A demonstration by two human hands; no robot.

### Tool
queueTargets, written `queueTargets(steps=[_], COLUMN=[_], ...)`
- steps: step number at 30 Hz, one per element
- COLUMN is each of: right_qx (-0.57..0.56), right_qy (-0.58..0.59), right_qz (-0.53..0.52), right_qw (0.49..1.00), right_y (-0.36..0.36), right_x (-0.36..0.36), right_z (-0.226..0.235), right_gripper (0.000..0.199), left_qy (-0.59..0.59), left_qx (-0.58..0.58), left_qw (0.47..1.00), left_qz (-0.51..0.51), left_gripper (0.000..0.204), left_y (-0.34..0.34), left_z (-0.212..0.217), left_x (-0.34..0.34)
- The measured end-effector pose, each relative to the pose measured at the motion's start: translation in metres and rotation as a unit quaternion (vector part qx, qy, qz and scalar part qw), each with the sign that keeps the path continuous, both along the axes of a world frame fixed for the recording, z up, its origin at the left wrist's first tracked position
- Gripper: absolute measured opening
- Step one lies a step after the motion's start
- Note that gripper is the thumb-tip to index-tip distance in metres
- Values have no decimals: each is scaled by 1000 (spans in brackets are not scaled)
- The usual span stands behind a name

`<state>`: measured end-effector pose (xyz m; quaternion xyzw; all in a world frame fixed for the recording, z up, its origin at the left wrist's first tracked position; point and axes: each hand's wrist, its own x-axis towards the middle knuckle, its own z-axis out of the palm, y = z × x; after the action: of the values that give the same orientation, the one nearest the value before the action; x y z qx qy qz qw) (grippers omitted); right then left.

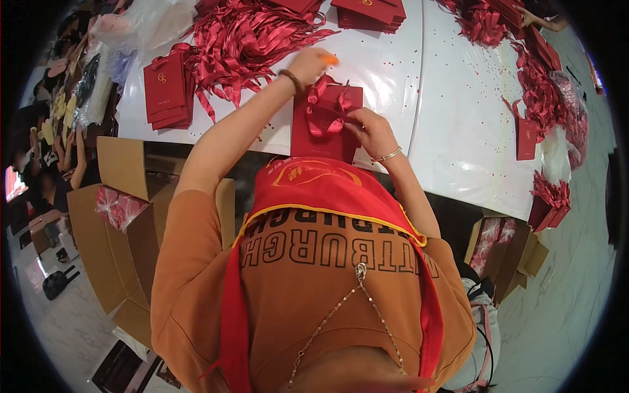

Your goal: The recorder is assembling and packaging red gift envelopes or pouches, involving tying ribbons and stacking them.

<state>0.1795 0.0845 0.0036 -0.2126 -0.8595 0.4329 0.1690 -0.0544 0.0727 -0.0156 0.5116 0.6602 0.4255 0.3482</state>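
Observation:
In front of me at the table's near edge is a dark red gift bag (341, 145) with a glossy red ribbon (325, 124) looped over its face. My right hand (375, 133), with a bracelet at the wrist, pinches the ribbon at the bag's right side. Beyond the bag's top left, my left hand (310, 66) is closed around a small orange thing (329, 59), blurred and too small to name. A brown bracelet circles that wrist. Past my left forearm lies a heap of red ribbons (246, 46).
Left of the heap stands a stack of red bags (168, 92); another stack (370, 14) is at the far edge. Ribbons and bags (544, 111) line the right side. Open cardboard boxes (108, 242) flank me. Another person's hand (529, 18) shows at far right.

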Motion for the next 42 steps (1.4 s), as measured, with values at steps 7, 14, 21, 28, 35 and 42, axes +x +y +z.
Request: queueTargets(steps=[7, 14, 21, 28, 35, 42], right_qx=[-19, -23, -42, -22, 150, -227], right_qy=[-7, -14, -20, -9, 47, 57], right_qz=[-7, 1, -18, -14, -38, -76], right_qw=[1000, 1000, 999, 1000, 987, 969], right_y=[2, 3, 2, 3, 0, -11], right_x=[0, 2, 5, -3, -7, -2], right_z=[-2, 1, -4, -4, -4, -29], right_gripper=[13, 14, 15, 15, 22, 31], left_qy=[80, -195, -83, -65, 160, 195], left_qx=[-223, -200, -118, -9, -155, -51], left_qw=[971, 957, 989, 998, 969, 976], left_qz=[8, -83, 44, -25, -103, -89], left_gripper=[38, 27, 34, 40, 34, 27], left_y=[-36, -41, -51, -50, -26, -21], left_z=[3, 10, 12, 11, 14, -7], left_x=[-11, 0, 19, 29, 47, 43])
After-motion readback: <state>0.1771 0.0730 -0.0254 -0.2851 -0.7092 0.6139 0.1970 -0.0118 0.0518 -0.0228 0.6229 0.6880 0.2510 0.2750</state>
